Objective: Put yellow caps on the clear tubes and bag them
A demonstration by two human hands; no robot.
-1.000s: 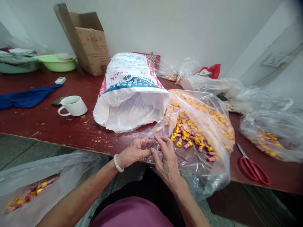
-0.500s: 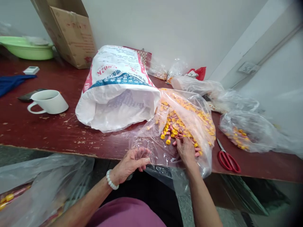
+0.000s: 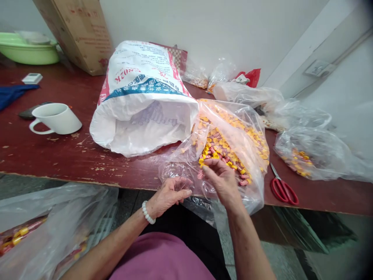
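Right hand (image 3: 223, 181) pinches a pink piece (image 3: 201, 173) before the clear bag (image 3: 253, 197); left hand (image 3: 166, 195) half-curled nearby, contents indeterminable. A slack pinch could drop the piece; snagging plastic overhanging the table (image 3: 131, 167) could spill loose pieces (image 3: 219, 140)

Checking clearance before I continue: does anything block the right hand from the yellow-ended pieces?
Nothing visible blocks the right hand from the nearest yellow-ended pieces, exposed at the mouth of the clear plastic bag. Those farther back lie behind its film.
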